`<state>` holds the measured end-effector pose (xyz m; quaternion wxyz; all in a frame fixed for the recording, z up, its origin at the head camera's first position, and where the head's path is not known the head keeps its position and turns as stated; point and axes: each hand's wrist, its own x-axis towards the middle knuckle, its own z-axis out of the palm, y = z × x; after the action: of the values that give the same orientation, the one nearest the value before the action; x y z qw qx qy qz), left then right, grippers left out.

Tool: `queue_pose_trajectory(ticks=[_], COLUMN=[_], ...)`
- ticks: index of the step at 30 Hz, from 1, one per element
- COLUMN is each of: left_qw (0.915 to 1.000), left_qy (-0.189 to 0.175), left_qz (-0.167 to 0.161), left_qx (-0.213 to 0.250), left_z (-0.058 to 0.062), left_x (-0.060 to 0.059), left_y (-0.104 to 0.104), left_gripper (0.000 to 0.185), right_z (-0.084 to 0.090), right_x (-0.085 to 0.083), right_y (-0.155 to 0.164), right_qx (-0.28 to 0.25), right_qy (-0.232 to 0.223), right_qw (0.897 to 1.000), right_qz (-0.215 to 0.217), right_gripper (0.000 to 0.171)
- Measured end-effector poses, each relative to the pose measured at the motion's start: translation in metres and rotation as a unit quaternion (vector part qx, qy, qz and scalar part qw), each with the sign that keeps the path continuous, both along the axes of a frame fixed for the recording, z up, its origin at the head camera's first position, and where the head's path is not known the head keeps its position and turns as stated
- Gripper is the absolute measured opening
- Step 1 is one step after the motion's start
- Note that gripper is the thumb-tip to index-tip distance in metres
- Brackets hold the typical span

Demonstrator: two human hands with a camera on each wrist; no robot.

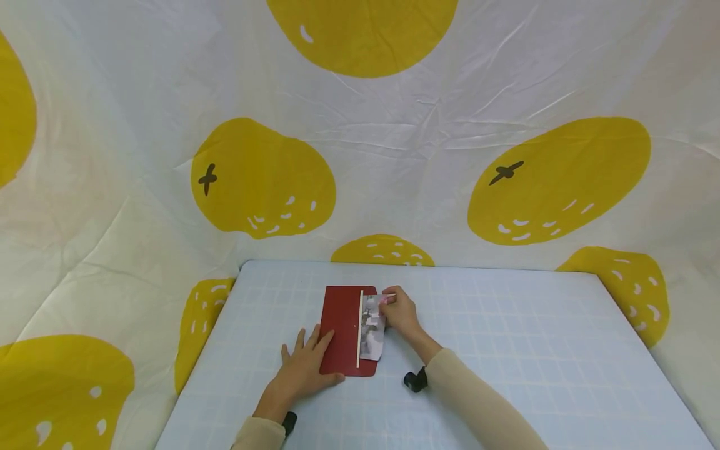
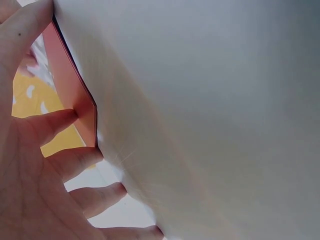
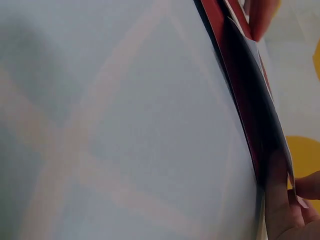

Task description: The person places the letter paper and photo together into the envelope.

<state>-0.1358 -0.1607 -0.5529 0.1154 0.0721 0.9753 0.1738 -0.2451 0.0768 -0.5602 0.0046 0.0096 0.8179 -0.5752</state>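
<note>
Red folder (image 1: 342,331) lies flat on the pale blue gridded table (image 1: 506,350), directly under the left hand's fingertips and just left of the right hand. Left hand (image 1: 304,369) rests on it with fingers straight and spread, flat on the folder's lower left part, palm back on the table; nothing gripped. Left wrist view shows the same: fingers (image 2: 75,160) splayed against the red edge (image 2: 70,85), table surface filling the rest of the frame. Thin white strip (image 1: 360,328) runs lengthwise down the folder, between the two hands. Printed photo sheet (image 1: 373,328) lies on the folder's right side, just right of the strip, its lower end past the folder's edge, touching the right hand. Right hand (image 1: 400,312) sits at the sheet's top right corner, fingers curled, pinching the sheet's top edge between thumb and fingertips. Right wrist view is very close and blurred: dark sheet edge (image 3: 255,115) over red, fingertips (image 3: 300,200) at the lower right; grip detail there hard to tell. Both sleeves beige, black wrist mounts visible. White cloth (image 1: 394,156) with yellow fruit print hangs behind the table, beyond both hands.
</note>
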Motion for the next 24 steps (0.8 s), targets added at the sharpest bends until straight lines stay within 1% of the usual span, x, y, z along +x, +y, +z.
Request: queue_pose_trajectory(ticks=[7, 16, 21, 24], left_qw=[1.0000, 0.9999, 1.0000, 1.0000], left_qy=[-0.001, 0.002, -0.002, -0.001], left_qz=[-0.004, -0.013, -0.009, -0.007], left_qx=[0.002, 0.003, 0.001, -0.001], left_z=[-0.001, -0.003, -0.001, -0.002], left_x=[0.001, 0.000, 0.000, -0.001], left_y=[0.000, -0.001, -0.001, -0.001], left_gripper=[0.100, 0.100, 0.100, 0.100], right_z=[-0.002, -0.001, 0.003, 0.003], right_x=[0.001, 0.003, 0.004, 0.003], right_y=[-0.010, -0.019, -0.023, -0.025], right_qx=[-0.010, 0.025, 0.045, 0.048], right_qy=[0.004, 0.028, 0.037, 0.039], right_qw=[1.000, 0.999, 0.998, 0.997], right_qz=[0.013, 0.024, 0.035, 0.039], right_gripper=[0.033, 0.030, 0.030, 0.030])
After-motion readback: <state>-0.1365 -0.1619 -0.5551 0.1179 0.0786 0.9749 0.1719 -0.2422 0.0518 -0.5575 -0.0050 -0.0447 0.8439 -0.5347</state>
